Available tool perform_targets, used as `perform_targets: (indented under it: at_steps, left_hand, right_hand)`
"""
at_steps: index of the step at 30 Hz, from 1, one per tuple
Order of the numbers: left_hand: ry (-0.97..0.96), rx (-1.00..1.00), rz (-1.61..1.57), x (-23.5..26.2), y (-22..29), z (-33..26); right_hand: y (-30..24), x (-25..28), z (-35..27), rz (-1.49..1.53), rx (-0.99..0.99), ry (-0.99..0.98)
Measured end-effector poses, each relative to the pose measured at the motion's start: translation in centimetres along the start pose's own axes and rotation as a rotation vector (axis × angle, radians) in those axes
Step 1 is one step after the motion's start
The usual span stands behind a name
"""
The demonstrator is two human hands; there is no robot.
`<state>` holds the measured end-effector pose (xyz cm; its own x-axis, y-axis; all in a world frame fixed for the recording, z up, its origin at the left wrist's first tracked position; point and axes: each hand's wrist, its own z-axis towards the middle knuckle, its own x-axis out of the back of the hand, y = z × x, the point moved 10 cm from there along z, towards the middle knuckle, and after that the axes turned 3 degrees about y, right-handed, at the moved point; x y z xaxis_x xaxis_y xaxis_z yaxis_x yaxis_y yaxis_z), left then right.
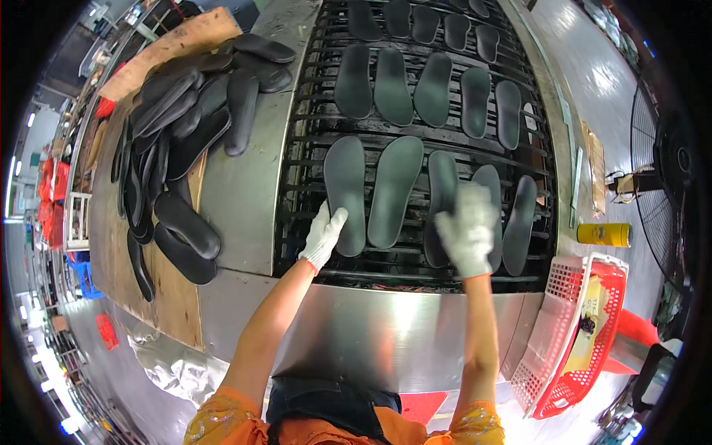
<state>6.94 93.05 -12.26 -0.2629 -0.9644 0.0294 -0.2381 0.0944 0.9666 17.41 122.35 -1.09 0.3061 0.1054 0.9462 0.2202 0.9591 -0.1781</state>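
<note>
Dark insoles lie in rows across a black slatted conveyor [297, 200]. My left hand [323, 236], in a white glove, is at the near row's leftmost insole [345, 178]. Its thumb lies over that insole's left edge and is apart from the fingers. Just to the right lies a wider insole [396, 185] that neither hand touches. Motion smears my right hand [469, 231], also gloved in white, over a third insole [442, 178] and a fourth insole [487, 178]. Its fingers cannot be made out, nor whether it touches either one. The row ends with a narrow insole [520, 226].
A heap of dark insoles [182, 111] covers a wooden board [174, 315] on the left. Metal sheeting [386, 334] fronts the conveyor. At right are a yellow cylinder [604, 234], a white-and-red basket [549, 348] and a large fan [671, 159].
</note>
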Motion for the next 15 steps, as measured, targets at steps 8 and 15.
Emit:
perform_targets:
  at_steps: [8,15]
  left_hand:
    - [0.129,0.025,0.147,4.4,-1.9,-1.8]
    - [0.217,0.135,0.074,14.4,3.0,-9.0]
  right_hand:
    - [-22.7,-5.4,-3.9,0.148,0.609,-0.236]
    - [-24.2,-0.3,-10.8,0.488,0.555,-0.270]
